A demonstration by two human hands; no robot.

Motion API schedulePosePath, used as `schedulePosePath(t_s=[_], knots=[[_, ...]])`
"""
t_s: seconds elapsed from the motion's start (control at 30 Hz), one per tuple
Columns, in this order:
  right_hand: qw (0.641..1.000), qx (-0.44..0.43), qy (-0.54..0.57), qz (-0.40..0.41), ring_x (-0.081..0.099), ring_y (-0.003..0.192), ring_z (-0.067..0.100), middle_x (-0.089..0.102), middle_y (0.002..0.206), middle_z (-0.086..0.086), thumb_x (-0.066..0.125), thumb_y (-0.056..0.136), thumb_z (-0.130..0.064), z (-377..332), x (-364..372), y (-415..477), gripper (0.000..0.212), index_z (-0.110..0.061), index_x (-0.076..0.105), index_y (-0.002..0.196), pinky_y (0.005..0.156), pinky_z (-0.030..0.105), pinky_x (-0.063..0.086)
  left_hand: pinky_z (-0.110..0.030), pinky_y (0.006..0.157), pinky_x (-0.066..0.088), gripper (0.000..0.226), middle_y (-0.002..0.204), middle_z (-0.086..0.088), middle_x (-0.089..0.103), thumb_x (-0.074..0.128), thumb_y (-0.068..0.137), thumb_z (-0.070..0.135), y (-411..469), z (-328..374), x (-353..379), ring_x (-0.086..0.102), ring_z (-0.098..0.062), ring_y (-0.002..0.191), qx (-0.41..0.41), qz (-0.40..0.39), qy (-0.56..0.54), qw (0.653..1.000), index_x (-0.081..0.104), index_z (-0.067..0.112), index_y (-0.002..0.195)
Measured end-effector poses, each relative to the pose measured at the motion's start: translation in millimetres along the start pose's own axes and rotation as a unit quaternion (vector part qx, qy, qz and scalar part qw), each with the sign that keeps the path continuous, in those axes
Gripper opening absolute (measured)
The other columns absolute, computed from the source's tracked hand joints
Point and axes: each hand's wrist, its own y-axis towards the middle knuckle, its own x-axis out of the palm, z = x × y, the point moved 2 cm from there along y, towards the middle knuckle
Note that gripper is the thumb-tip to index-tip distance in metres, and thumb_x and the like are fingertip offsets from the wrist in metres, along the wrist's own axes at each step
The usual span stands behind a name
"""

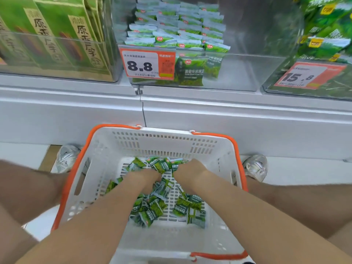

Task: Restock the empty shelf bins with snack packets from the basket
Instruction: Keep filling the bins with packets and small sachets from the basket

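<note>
A white basket [163, 141] with orange handles stands on the floor between my feet. Several small green snack packets [182, 206] lie loose on its bottom. Both my hands reach down into it side by side. My left hand [146, 178] and my right hand [188, 168] together grip a bunch of green packets [162, 165] at the far end of the basket, fingers curled under and hidden. Above, the clear shelf bin [238, 73] behind the 8.8 price tag [146, 63] holds stacked packets on its left side; its right side is bare.
Green tea cartons [57, 39] fill the bin at left, and larger green bags [327, 35] fill the bin at right behind a 15.8 tag. A white shelf ledge [190, 111] runs between the bins and the basket. My shoes [256, 167] flank the basket.
</note>
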Motion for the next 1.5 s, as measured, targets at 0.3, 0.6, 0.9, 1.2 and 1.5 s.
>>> schedulePosePath(t_s=[0.3, 0.6, 0.9, 1.2, 1.5], knots=[[1.0, -0.009, 0.001, 0.018, 0.051, 0.065, 0.018, 0.041, 0.075, -0.001, 0.057, 0.099, -0.009, 3.7, -6.8, 24.4, 0.026, -0.019, 0.051, 0.075, 0.068, 0.037, 0.043, -0.036, 0.078, 0.048, 0.031, 0.129, -0.011, 0.063, 0.053, 0.099, -0.004, 17.4, 3.1, 7.2, 0.062, -0.033, 0.096, 0.002, 0.054, 0.011, 0.998, 0.066, 0.014, 0.121], [1.0, -0.007, 0.006, 0.021, 0.048, 0.063, 0.017, 0.05, 0.079, 0.0, 0.059, 0.096, -0.004, 1.6, -10.4, 21.7, 0.026, -0.017, 0.049, 0.076, 0.06, 0.035, 0.038, -0.044, 0.102, 0.049, 0.03, 0.147, -0.01, 0.046, 0.066, 0.095, 0.004, 12.2, -6.9, 22.5, 0.053, -0.032, 0.127, 0.002, 0.081, 0.098, 0.992, 0.068, 0.013, 0.124], [1.0, -0.022, 0.004, 0.022, 0.048, 0.063, 0.017, 0.048, 0.077, 0.0, 0.057, 0.098, -0.006, -6.3, -14.1, 14.6, 0.019, -0.016, 0.055, 0.083, 0.068, 0.037, 0.042, -0.036, 0.088, 0.054, 0.025, 0.119, -0.016, 0.069, 0.065, 0.096, 0.0, 4.7, -8.7, 16.0, 0.071, -0.031, 0.104, -0.024, 0.07, -0.029, 0.997, 0.07, 0.005, 0.12], [0.989, -0.021, 0.122, 0.078, 0.057, 0.087, 0.029, 0.05, 0.103, 0.006, 0.061, 0.091, 0.007, 24.8, -39.8, 8.2, 0.055, -0.018, 0.045, 0.138, 0.068, 0.042, 0.048, -0.033, 0.069, 0.062, 0.025, 0.088, -0.01, 0.054, 0.064, 0.105, 0.026, -11.8, -16.9, -29.1, 0.061, -0.024, 0.067, 0.073, 0.163, -0.515, 0.838, 0.068, 0.002, 0.108], [0.902, 0.024, 0.378, 0.209, 0.058, 0.083, 0.018, 0.062, 0.09, 0.001, 0.076, 0.087, -0.019, 79.3, -67.9, -0.4, 0.015, -0.017, 0.073, 0.102, 0.073, 0.03, 0.045, -0.039, 0.076, 0.063, 0.025, 0.1, -0.01, 0.073, 0.048, 0.11, 0.011, -55.2, 4.0, -77.4, 0.067, -0.023, 0.08, 0.098, 0.158, -0.687, 0.702, 0.071, 0.01, 0.121]])
